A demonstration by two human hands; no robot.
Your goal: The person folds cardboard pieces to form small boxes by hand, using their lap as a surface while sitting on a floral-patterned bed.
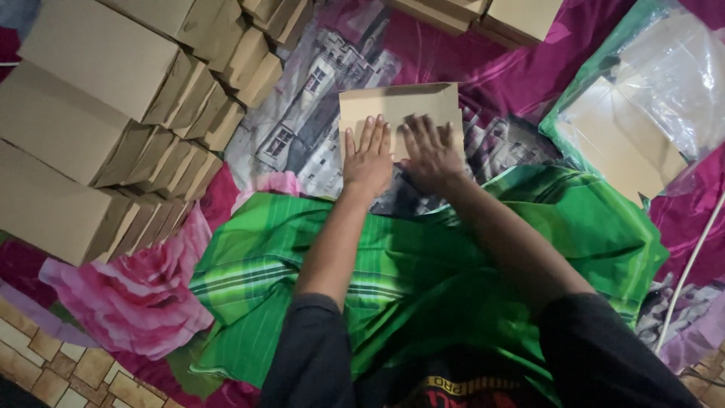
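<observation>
A flat tan cardboard sheet (pixel 398 112) lies on patterned cloth.

Your hands (pixel 400 155) cover the lower part of the cardboard (pixel 398 109). The box stacks (pixel 98 128) run off the left and top edges; plastic blurs the sheets (pixel 619 140).

The scene was dim and slightly soft throughout, with light falling from above. The plastic bag (pixel 664 68) caught pale glare (the brightest spot), while the lower corners sank into shadow and the edges bowed with wide-angle distortion.
</observation>
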